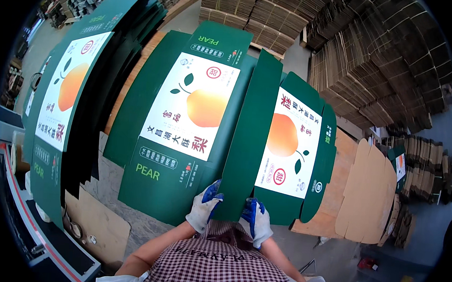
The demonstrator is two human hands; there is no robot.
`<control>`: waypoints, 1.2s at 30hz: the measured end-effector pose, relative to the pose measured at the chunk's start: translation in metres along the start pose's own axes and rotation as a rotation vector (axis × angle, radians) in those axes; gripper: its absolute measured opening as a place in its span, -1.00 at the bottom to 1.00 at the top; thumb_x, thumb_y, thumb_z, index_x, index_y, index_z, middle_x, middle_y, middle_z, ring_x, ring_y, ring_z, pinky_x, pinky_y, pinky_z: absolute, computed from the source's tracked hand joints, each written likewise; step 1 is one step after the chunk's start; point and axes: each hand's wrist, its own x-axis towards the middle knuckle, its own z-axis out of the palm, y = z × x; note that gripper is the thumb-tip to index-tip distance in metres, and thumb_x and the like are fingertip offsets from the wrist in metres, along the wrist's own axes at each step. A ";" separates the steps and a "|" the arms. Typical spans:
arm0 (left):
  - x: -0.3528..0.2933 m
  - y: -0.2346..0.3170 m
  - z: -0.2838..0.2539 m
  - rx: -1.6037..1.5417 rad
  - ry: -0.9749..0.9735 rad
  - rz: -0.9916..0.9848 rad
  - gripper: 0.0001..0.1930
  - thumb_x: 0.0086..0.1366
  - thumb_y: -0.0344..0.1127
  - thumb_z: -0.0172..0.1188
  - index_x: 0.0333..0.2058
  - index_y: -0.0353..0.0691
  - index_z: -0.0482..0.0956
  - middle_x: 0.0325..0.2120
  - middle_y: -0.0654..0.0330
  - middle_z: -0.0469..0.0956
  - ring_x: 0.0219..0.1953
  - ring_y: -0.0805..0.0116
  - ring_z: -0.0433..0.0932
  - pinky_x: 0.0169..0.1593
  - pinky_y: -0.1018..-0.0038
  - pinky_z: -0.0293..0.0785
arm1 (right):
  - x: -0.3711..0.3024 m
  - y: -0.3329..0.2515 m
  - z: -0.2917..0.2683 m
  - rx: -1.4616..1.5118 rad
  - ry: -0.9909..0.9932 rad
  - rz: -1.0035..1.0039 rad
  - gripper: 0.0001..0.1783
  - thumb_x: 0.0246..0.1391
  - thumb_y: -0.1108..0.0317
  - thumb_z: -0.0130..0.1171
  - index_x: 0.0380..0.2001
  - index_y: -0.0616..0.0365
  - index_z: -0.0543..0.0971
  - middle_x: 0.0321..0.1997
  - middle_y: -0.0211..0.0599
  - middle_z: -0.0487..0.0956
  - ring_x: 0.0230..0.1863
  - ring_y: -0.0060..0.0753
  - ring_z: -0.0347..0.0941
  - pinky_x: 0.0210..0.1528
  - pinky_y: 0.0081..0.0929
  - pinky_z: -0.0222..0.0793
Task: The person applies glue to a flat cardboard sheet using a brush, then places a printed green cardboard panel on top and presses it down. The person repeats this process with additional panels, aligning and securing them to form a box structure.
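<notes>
A: Hands?
B: Both gloved. Left hand (203,205) closes its fingers on the near edge of the folded box blank (282,144), the green one with the pear picture. Right hand (256,219) pinches the same edge, just beside.

A: Where is that blank?
B: Partly folded, one panel standing up, resting over a flat blank (186,123) on the wooden table (345,162).

A: Any containers, contents?
B: Nothing assembled, so nothing holds anything. Stack of green blanks (70,97) on the left, brown cardboard piles (383,62) behind, plain brown sheet (366,189) on the right.
</notes>
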 end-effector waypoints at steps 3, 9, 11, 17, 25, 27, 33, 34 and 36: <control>0.001 0.005 -0.010 -0.037 -0.022 -0.038 -0.58 0.11 -0.48 0.02 0.00 -0.39 0.29 -0.17 0.13 0.45 -0.18 0.48 0.42 -0.07 0.58 0.35 | -0.008 0.020 0.014 -0.028 0.117 -0.096 -0.63 0.13 0.16 -0.08 -0.10 0.20 0.36 -0.27 -0.32 0.44 -0.32 -0.53 0.36 -0.25 -0.56 0.34; 0.004 0.028 -0.025 -0.080 -0.061 -0.135 -0.56 0.10 -0.48 0.03 0.00 -0.37 0.28 -0.18 0.12 0.46 -0.17 0.47 0.43 -0.06 0.59 0.35 | -0.028 0.034 0.033 -0.231 0.197 -0.090 -0.66 0.14 0.27 -0.10 -0.10 0.28 0.39 -0.14 -0.24 0.45 -0.13 -0.47 0.34 -0.09 -0.55 0.24; 0.004 0.036 -0.027 -0.060 -0.107 -0.128 -0.56 0.11 -0.50 0.03 0.01 -0.38 0.27 -0.17 0.12 0.46 -0.16 0.47 0.43 -0.05 0.58 0.35 | -0.022 0.034 0.037 -0.278 0.184 -0.187 -0.64 0.13 0.26 -0.10 -0.10 0.30 0.38 -0.14 -0.23 0.45 -0.14 -0.44 0.35 -0.08 -0.53 0.24; 0.036 0.047 -0.057 0.406 -0.228 0.052 -0.62 0.10 -0.44 0.07 -0.06 -0.34 0.36 -0.25 0.12 0.49 -0.22 0.42 0.46 -0.12 0.53 0.38 | -0.011 0.030 0.048 -0.853 0.159 -0.618 -0.64 0.11 0.29 -0.04 -0.08 0.28 0.37 -0.21 -0.33 0.45 -0.24 -0.53 0.34 -0.17 -0.59 0.26; 0.196 0.093 -0.048 1.147 -0.057 0.736 -0.54 0.07 -0.33 0.09 0.00 -0.25 0.30 -0.05 0.04 0.35 0.07 0.09 0.23 0.18 0.27 0.03 | -0.014 0.049 0.045 -0.378 0.205 -0.284 -0.65 0.09 0.24 -0.02 -0.13 0.26 0.42 -0.34 -0.47 0.44 -0.42 -0.66 0.27 -0.39 -0.63 0.25; 0.241 0.093 -0.049 1.175 -0.052 0.815 -0.54 0.11 -0.26 0.05 0.02 -0.20 0.29 -0.04 0.07 0.34 0.08 0.13 0.22 0.20 0.28 -0.01 | -0.013 0.038 0.054 -0.121 0.217 -0.113 -0.67 0.08 0.25 -0.01 -0.15 0.26 0.42 -0.35 -0.48 0.44 -0.42 -0.66 0.26 -0.40 -0.64 0.24; 0.306 0.086 -0.039 1.202 0.050 0.798 -0.52 0.16 -0.15 -0.05 0.05 -0.19 0.25 -0.01 0.08 0.32 0.11 0.15 0.17 0.21 0.28 -0.09 | -0.011 0.038 0.062 0.069 0.301 -0.021 -0.72 0.06 0.37 0.01 -0.15 0.26 0.42 -0.33 -0.45 0.45 -0.39 -0.64 0.30 -0.37 -0.65 0.26; 0.308 0.086 -0.037 1.208 0.071 0.790 -0.52 0.17 -0.15 -0.05 0.05 -0.19 0.25 -0.01 0.08 0.31 0.11 0.14 0.17 0.21 0.28 -0.10 | -0.011 0.047 0.058 0.067 0.311 0.009 -0.71 0.05 0.39 0.01 -0.14 0.27 0.42 -0.32 -0.44 0.45 -0.38 -0.62 0.32 -0.35 -0.64 0.28; 0.307 0.085 -0.035 1.236 0.040 0.790 -0.50 0.16 -0.13 -0.05 0.06 -0.20 0.24 0.02 0.07 0.29 0.13 0.14 0.15 0.22 0.28 -0.11 | -0.011 0.062 0.052 0.063 0.323 0.066 -0.70 0.04 0.44 0.00 -0.12 0.28 0.40 -0.29 -0.41 0.46 -0.36 -0.59 0.35 -0.33 -0.62 0.30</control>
